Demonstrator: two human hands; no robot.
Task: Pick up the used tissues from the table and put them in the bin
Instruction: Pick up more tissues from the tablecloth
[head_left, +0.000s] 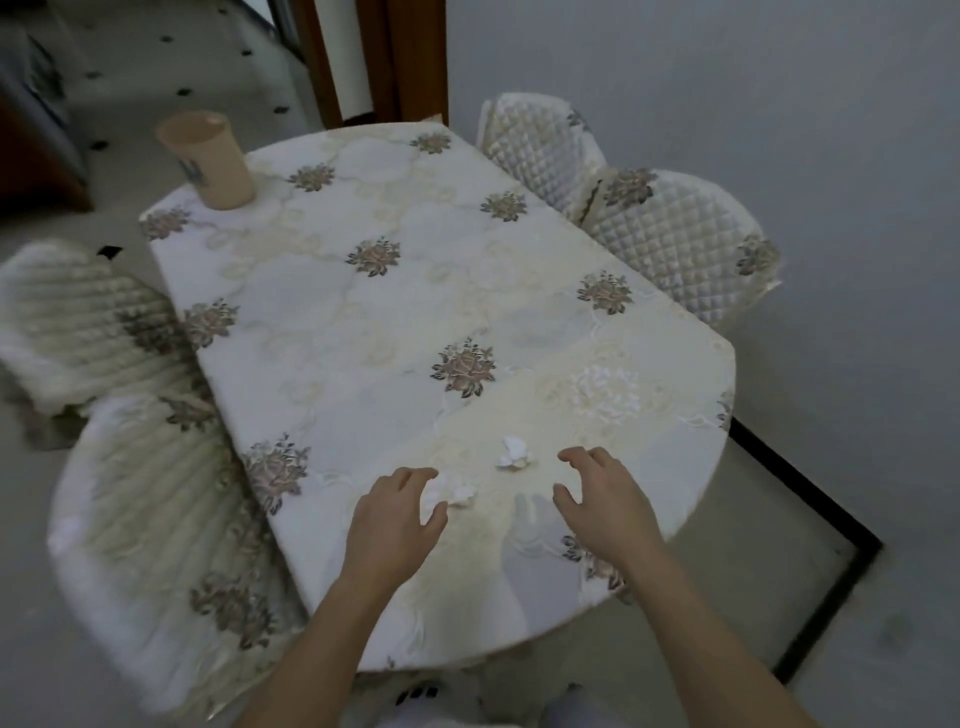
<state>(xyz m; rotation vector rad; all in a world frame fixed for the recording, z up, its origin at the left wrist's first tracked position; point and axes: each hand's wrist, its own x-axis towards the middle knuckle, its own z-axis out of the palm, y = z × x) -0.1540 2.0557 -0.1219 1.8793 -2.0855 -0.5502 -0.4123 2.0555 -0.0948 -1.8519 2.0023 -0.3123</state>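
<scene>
Table (363, 312) holds two tissues: left hand (395, 514) half-curled around the nearer tissue (449, 491), right hand (597, 499) spread beside the farther tissue (514, 453)

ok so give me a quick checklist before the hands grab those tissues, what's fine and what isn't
1. Left hand at a tissue: ok, fingers curled around the near tissue, grip not yet closed.
2. Right hand free: ok, open and holding nothing.
3. Second tissue reachable: ok, it lies loose between the two hands.
4. More tissues left: cannot tell, the white patch further right may be cloth pattern.
5. Bin located: cannot tell, the beige container at the table's far corner may be it.
6. Path to that container: ok, bare cloth in between.
</scene>
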